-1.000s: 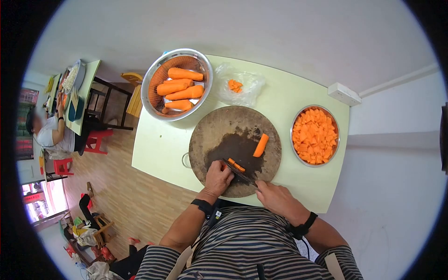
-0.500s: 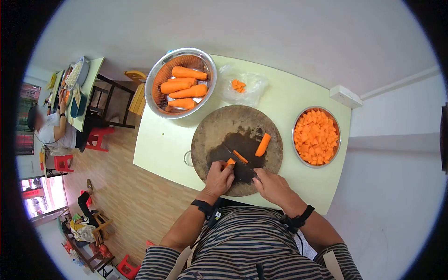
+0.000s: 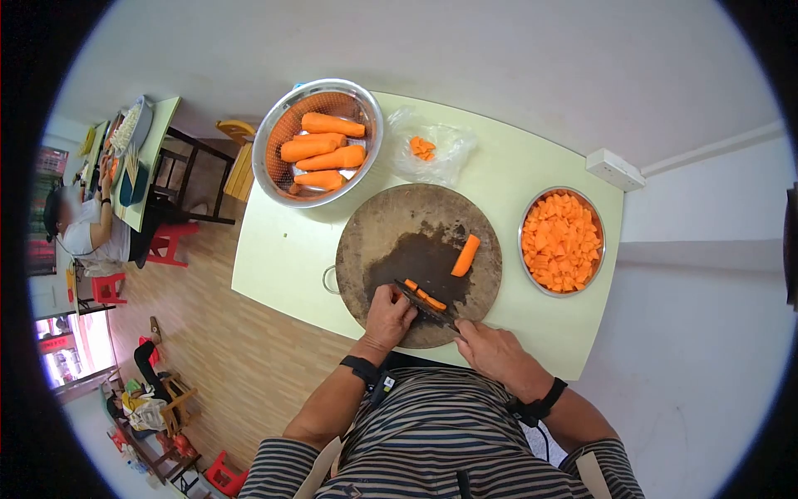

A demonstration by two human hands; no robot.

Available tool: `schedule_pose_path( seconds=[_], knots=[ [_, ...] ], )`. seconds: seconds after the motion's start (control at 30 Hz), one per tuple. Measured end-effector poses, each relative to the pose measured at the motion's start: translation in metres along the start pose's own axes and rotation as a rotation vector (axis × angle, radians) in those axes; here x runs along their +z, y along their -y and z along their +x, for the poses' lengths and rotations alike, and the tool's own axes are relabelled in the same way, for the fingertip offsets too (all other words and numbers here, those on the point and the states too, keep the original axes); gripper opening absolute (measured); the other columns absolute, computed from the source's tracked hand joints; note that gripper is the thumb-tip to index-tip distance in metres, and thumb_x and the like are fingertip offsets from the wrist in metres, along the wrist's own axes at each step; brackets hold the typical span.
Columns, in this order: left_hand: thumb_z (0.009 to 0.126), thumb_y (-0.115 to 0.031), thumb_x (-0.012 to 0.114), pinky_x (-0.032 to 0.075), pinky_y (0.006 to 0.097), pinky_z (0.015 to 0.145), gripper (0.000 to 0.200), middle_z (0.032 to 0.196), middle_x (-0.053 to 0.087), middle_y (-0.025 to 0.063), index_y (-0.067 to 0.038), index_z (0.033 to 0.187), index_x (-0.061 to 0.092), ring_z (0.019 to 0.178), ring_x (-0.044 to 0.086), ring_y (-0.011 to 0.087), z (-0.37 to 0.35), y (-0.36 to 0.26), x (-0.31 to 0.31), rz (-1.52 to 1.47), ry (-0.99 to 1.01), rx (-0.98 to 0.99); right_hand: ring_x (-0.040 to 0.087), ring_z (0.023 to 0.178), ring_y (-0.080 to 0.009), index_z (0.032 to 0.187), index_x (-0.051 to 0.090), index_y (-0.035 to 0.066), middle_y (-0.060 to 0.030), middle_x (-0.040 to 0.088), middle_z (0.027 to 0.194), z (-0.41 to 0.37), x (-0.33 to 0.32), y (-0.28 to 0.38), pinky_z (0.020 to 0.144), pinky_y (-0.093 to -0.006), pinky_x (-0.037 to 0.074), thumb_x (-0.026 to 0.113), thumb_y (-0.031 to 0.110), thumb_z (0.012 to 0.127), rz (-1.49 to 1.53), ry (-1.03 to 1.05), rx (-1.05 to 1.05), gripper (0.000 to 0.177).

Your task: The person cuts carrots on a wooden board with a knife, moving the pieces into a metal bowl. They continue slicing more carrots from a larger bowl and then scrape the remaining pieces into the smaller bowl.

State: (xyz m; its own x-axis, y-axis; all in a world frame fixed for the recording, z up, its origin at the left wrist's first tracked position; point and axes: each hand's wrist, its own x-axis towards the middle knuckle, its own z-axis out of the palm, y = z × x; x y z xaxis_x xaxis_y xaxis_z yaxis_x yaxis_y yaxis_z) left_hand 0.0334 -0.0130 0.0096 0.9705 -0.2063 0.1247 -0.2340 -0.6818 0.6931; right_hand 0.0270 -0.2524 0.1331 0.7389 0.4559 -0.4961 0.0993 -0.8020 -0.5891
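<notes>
The pale green tabletop (image 3: 532,158) carried everything, with the round chopping board (image 3: 382,224) sitting at its near edge in front of the person. A colander (image 3: 259,154) of whole carrots (image 3: 324,158) took the far left corner, and a steel bowl (image 3: 520,239) heaped with diced carrot sat by the right edge. A plastic bag (image 3: 449,158) with a few scraps lay along the far edge, between the colander and the bowl.

On the board's near side, the left hand (image 3: 386,320) had its fingers curled down, pinning the end of a carrot strip (image 3: 424,295). The right hand (image 3: 495,353) was clenched round the handle of the knife (image 3: 428,306), blade laid right against that strip. A carrot chunk (image 3: 465,255) waited near the board's right side.

To my eye, doing this cut well meant keeping the left fingertips tucked back behind the knuckles, blade riding against them, and making even slices so the dice matched what was in the bowl
</notes>
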Motion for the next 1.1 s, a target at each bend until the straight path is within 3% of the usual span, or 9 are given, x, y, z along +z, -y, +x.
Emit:
schedule_pose_path(
  seconds=[0.17, 0.23, 0.3, 0.47, 0.57, 0.63, 0.77, 0.83, 1.1],
  knots=[
    [0.070, -0.009, 0.077, 0.048, 0.0438, 0.077, 0.026, 0.095, 0.052, 0.0161, -0.005, 0.093, 0.064, 0.090, 0.054, 0.0356, 0.000, 0.003, 0.003, 0.027, -0.015, 0.021, 0.067, 0.084, -0.0426, 0.118, 0.051, 0.006, -0.0212, 0.069, 0.091, 0.016, -0.008, 0.005, 0.071, -0.0531, 0.052, 0.054, 0.025, 0.100, -0.036, 0.048, 0.013, 0.027],
    [0.071, -0.009, 0.077, 0.048, 0.0437, 0.077, 0.026, 0.095, 0.053, 0.0162, -0.005, 0.093, 0.064, 0.090, 0.054, 0.0355, 0.000, 0.004, 0.004, 0.031, -0.022, 0.028, 0.068, 0.081, -0.0416, 0.106, 0.047, 0.005, -0.0209, 0.067, 0.083, 0.028, -0.008, 0.009, 0.068, -0.0528, 0.053, 0.051, 0.025, 0.101, -0.036, 0.068, 0.015, 0.021],
    [0.071, -0.009, 0.077, 0.048, 0.0437, 0.077, 0.025, 0.095, 0.053, 0.0163, -0.005, 0.092, 0.064, 0.090, 0.054, 0.0354, 0.000, 0.003, 0.003, 0.035, -0.031, 0.040, 0.068, 0.081, -0.0419, 0.105, 0.047, 0.005, -0.0209, 0.067, 0.084, 0.036, -0.001, 0.006, 0.068, -0.0530, 0.053, 0.051, 0.025, 0.101, -0.037, 0.050, 0.006, 0.021],
    [0.074, -0.008, 0.077, 0.049, 0.0426, 0.077, 0.031, 0.096, 0.054, 0.0165, -0.006, 0.103, 0.068, 0.091, 0.055, 0.0343, 0.001, 0.001, -0.001, 0.077, -0.002, 0.061, 0.068, 0.082, -0.0420, 0.103, 0.048, 0.005, -0.0209, 0.068, 0.088, 0.045, 0.005, 0.003, 0.069, -0.0532, 0.053, 0.051, 0.027, 0.102, -0.038, -0.032, -0.035, 0.022],
    [0.076, -0.006, 0.075, 0.050, 0.0418, 0.078, 0.034, 0.097, 0.054, 0.0169, -0.005, 0.109, 0.068, 0.092, 0.055, 0.0344, 0.001, -0.002, -0.005, 0.077, 0.007, 0.058, 0.069, 0.085, -0.0412, 0.106, 0.050, 0.005, -0.0206, 0.068, 0.091, 0.046, 0.003, 0.005, 0.070, -0.0522, 0.054, 0.051, 0.027, 0.102, -0.034, -0.045, -0.050, 0.022],
    [0.076, -0.005, 0.074, 0.050, 0.0415, 0.078, 0.034, 0.098, 0.054, 0.0172, -0.005, 0.109, 0.068, 0.093, 0.055, 0.0347, 0.001, -0.005, -0.008, 0.046, -0.011, 0.057, 0.068, 0.090, -0.0409, 0.128, 0.052, 0.005, -0.0213, 0.069, 0.103, 0.044, 0.005, 0.005, 0.075, -0.0504, 0.054, 0.053, 0.027, 0.101, -0.004, -0.084, 0.023, 0.034],
    [0.077, -0.004, 0.073, 0.050, 0.0417, 0.080, 0.034, 0.101, 0.055, 0.0180, -0.004, 0.110, 0.067, 0.095, 0.056, 0.0355, -0.003, -0.002, -0.007, -0.029, -0.010, 0.033, 0.068, 0.090, -0.0414, 0.131, 0.052, 0.006, -0.0214, 0.069, 0.103, 0.026, 0.003, 0.005, 0.076, -0.0497, 0.055, 0.053, 0.028, 0.101, 0.008, -0.115, -0.030, 0.037],
    [0.076, -0.004, 0.073, 0.050, 0.0421, 0.080, 0.032, 0.101, 0.054, 0.0178, -0.004, 0.108, 0.067, 0.094, 0.055, 0.0355, -0.003, 0.000, -0.007, -0.015, -0.007, 0.042, 0.068, 0.085, -0.0407, 0.114, 0.050, 0.006, -0.0200, 0.067, 0.094, 0.017, 0.005, 0.005, 0.071, -0.0522, 0.054, 0.050, 0.029, 0.103, -0.011, -0.120, -0.074, 0.025],
    [0.073, -0.008, 0.075, 0.048, 0.0433, 0.078, 0.022, 0.096, 0.051, 0.0175, -0.004, 0.092, 0.063, 0.090, 0.053, 0.0360, -0.004, 0.003, -0.001, 0.015, -0.018, 0.045, 0.068, 0.079, -0.0422, 0.111, 0.048, 0.007, -0.0208, 0.067, 0.090, 0.004, 0.010, 0.000, 0.067, -0.0534, 0.053, 0.051, 0.028, 0.102, -0.035, -0.038, -0.037, 0.023]
  ],
)
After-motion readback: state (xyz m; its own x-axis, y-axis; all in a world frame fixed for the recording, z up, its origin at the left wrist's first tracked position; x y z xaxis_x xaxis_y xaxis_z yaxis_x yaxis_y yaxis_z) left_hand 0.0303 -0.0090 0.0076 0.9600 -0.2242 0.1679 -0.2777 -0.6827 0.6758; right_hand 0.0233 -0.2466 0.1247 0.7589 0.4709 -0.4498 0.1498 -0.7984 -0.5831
